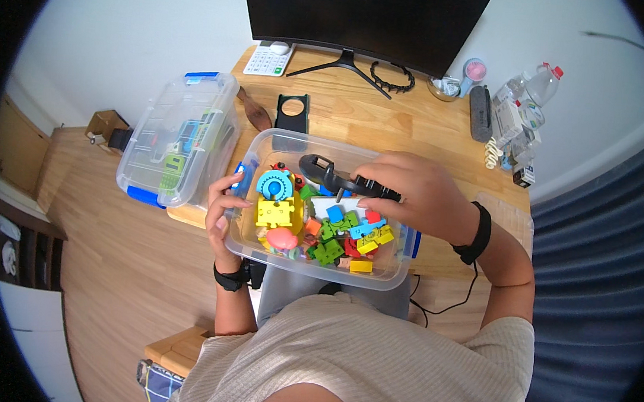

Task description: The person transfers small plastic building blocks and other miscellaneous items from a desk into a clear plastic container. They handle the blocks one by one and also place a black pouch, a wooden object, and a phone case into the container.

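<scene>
A clear plastic storage bin (316,276) with blue latches sits in front of me at the table's near edge. My left hand (225,208) grips its left end, fingers beside the latch and over the rim. Above the bin, my right hand (412,188) holds a black plastic toy part (329,173) with a ridged end and a rounded, hollow end. Inside lie a blue toothed ring (275,185), a yellow puzzle-shaped block (275,213), a pink rounded toy (282,238), several green puzzle pieces (329,252) and a yellow block (361,266). Many pieces overlap, hiding those underneath.
A lidded clear bin (192,136) stands to the left. Behind are a brown brush (256,112), a black holder (292,115), a white calculator (266,60) and a monitor (362,19). Bottles (540,87) and a grey case (480,114) line the right edge. A cable (454,305) hangs below.
</scene>
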A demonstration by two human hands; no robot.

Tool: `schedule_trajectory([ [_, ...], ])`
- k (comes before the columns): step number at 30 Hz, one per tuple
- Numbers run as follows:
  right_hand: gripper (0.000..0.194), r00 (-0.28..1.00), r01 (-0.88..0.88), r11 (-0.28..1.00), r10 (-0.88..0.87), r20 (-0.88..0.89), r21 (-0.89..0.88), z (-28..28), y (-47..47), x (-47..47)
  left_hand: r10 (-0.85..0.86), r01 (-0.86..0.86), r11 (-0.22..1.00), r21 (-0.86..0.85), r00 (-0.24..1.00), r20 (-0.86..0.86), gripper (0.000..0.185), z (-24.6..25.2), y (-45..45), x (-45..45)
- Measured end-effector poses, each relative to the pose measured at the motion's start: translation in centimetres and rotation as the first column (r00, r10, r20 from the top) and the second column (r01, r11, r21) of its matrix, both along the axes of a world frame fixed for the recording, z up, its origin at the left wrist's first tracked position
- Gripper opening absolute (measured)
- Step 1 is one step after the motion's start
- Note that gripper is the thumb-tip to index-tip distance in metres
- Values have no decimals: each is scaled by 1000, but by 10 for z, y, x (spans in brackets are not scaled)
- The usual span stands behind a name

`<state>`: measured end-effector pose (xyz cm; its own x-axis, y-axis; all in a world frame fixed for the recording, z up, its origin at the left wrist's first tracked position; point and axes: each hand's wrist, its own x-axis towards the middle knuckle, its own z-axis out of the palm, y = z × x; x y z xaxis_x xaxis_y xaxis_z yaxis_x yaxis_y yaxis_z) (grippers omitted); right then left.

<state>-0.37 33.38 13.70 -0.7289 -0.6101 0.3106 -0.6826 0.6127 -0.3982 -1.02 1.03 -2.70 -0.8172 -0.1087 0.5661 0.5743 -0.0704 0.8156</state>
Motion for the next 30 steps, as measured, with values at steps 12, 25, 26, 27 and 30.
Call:
schedule_trajectory([
  [12,39,991,-101,995,101,82,-2,-5,-11,-5,7,-8,998,-65,1000,-10,58,-1,-3,-1],
  [25,36,964,-211,974,194,184,79,-3,-22,-11,3,-3,999,-51,1000,1,58,-3,-4,0],
  [26,36,956,-207,975,185,228,76,-2,-23,-10,6,-6,999,-42,1000,4,61,-3,-3,0],
  [27,35,946,-202,977,175,272,73,-2,-23,-10,7,-7,1000,-23,1000,17,64,-3,-3,0],
  [30,32,939,-234,971,214,270,44,-3,-25,-11,2,-2,1000,-23,1000,8,64,-4,-3,-1],
])
